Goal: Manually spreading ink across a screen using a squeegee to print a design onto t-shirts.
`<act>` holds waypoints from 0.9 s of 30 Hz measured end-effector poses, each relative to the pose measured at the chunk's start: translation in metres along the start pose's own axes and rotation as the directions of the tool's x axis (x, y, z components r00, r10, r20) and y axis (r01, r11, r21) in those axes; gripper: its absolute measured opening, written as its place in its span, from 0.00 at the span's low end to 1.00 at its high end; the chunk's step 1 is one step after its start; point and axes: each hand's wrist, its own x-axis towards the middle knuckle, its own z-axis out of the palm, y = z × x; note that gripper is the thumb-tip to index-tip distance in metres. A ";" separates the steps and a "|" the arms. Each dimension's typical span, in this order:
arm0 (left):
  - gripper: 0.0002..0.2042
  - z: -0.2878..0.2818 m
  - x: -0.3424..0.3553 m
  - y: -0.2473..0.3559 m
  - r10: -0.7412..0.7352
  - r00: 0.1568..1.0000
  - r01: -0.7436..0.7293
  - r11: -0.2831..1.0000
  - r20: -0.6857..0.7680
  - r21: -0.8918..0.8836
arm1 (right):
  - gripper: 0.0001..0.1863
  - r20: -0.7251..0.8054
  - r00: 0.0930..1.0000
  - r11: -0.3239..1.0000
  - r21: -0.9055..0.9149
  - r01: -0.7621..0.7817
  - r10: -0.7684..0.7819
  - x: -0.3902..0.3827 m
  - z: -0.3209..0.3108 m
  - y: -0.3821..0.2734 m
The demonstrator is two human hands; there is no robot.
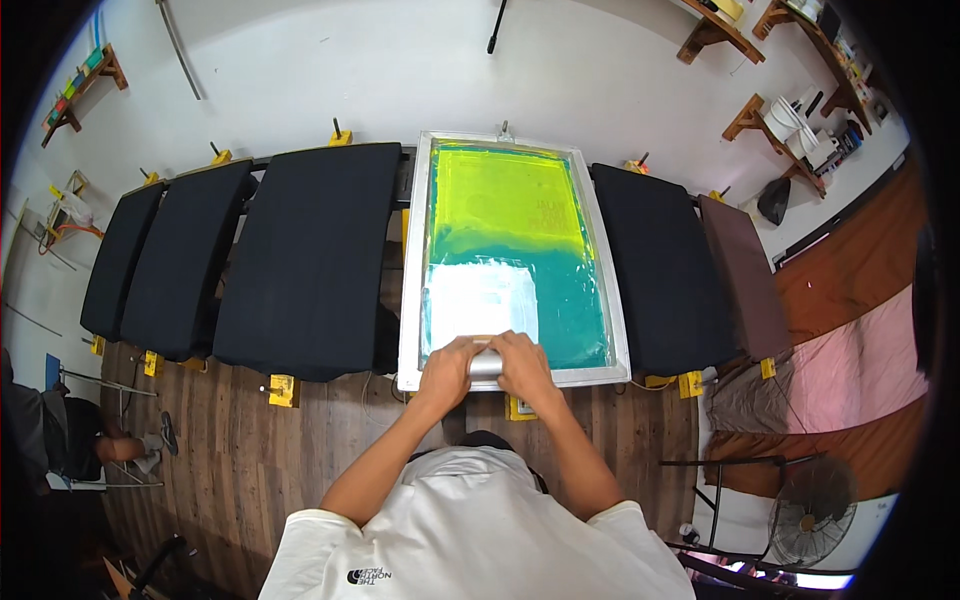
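A screen-printing frame with a silver metal rim lies over one of the printing boards in front of me. Its mesh is yellow-green at the far part and teal at the near part, and white ink covers a block at the near left. At the frame's near end I hold a silver squeegee across the white area. My left hand is closed around its left side, and my right hand around its right side. The squeegee's blade edge is hidden.
Boards covered in black cloth stand left and right of the frame, and a brown board is at the far right. Wall shelves hold supplies. A fan stands at lower right; a seated person is at left.
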 end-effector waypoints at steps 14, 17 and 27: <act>0.13 -0.021 0.125 -0.048 -0.160 0.966 0.114 0.969 0.204 0.221 | 0.18 0.206 0.971 0.992 -0.058 -0.109 0.119 0.122 -0.035 0.025; 0.15 -0.017 0.127 -0.050 -0.185 0.965 0.141 0.964 0.187 0.225 | 0.21 0.241 0.953 0.983 -0.055 -0.172 0.181 0.126 -0.040 0.027; 0.18 -0.013 0.089 -0.025 -0.164 0.978 0.128 0.958 0.128 0.255 | 0.23 0.177 0.946 0.963 -0.063 -0.263 0.270 0.088 -0.024 0.011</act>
